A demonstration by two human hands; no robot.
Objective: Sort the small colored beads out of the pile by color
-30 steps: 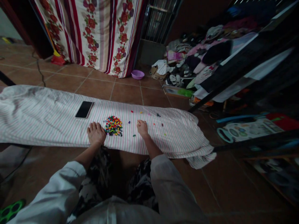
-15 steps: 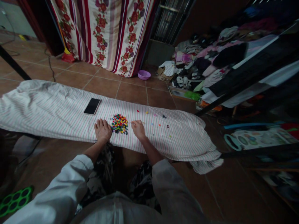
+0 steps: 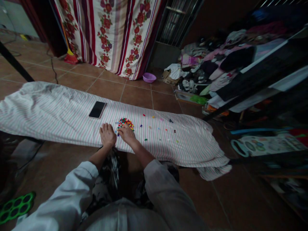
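A heap of small multicoloured pieces [image 3: 126,122], too small to name, lies on a striped cloth [image 3: 60,109]. My left hand [image 3: 107,136] rests flat on the cloth just left of the heap, its fingers stretched out and holding nothing. Over the near side of the heap is my right hand [image 3: 127,133], thumb and fingers drawn together in a pinch. Whatever sits between those fingertips cannot be made out. To the right, small pieces lie sorted apart in loose spots, among them a dark blue piece [image 3: 141,125], a green piece [image 3: 145,139] and a red piece [image 3: 144,115].
A phone [image 3: 97,109] lies on the cloth beyond my left hand. Past the cloth-covered surface are a purple basin [image 3: 149,77], a floral curtain [image 3: 117,35] and a large pile of clothes [image 3: 216,61]. A green item with round holes [image 3: 17,207] is at lower left.
My right hand has moved left, from beside the heap to over it. The dark blue and green pieces on the right now show. My left hand stays flat in place.
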